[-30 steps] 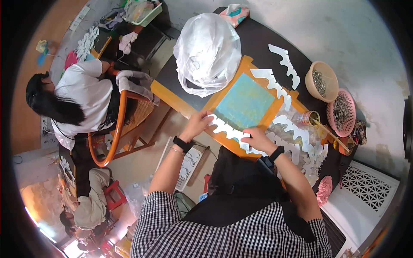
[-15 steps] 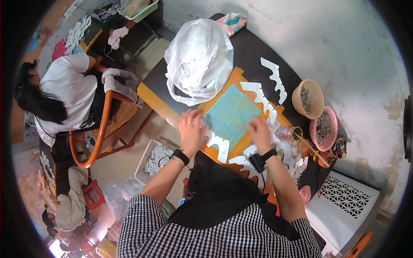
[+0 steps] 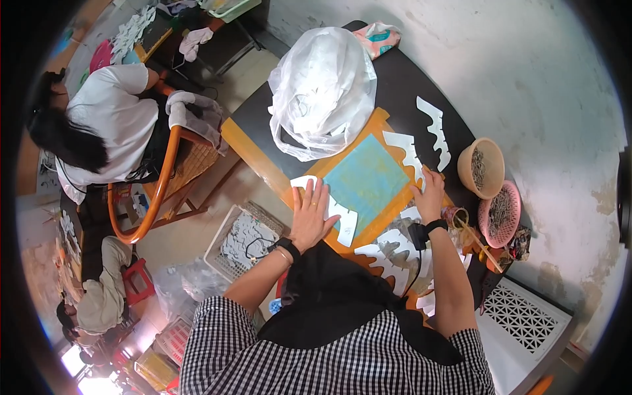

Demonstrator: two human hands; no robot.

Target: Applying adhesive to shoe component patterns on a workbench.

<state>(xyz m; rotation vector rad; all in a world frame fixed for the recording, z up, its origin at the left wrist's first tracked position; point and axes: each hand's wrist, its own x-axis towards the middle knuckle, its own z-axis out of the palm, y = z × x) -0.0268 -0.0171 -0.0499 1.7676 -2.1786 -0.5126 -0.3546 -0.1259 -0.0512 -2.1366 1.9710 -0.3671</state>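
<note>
My left hand (image 3: 311, 217) lies flat, fingers spread, on a white cut piece with a scalloped edge (image 3: 347, 224). That piece sits along the left side of a light-blue square sheet (image 3: 366, 174), on a yellow-brown board (image 3: 260, 168). At the sheet's right side, my right hand (image 3: 429, 196) has its fingers bent about the lower end of a second white scalloped piece (image 3: 403, 143). Thumb and forefinger close on that end, which they partly cover. A third white scalloped piece (image 3: 434, 128) rests on the dark tabletop farther right.
A large white plastic bag (image 3: 322, 92) stands behind the board. Toward the right are a beige basket (image 3: 499, 172) and a pink basket (image 3: 517, 214) of metal clips, plus a can with a stick (image 3: 484, 245). A basket of white pieces (image 3: 220, 230) and a seated person (image 3: 115, 125) are left.
My left hand has moved slightly down and right and flattened onto the white piece. My right hand has shifted right, from the blue sheet's edge to the second white piece's end.
</note>
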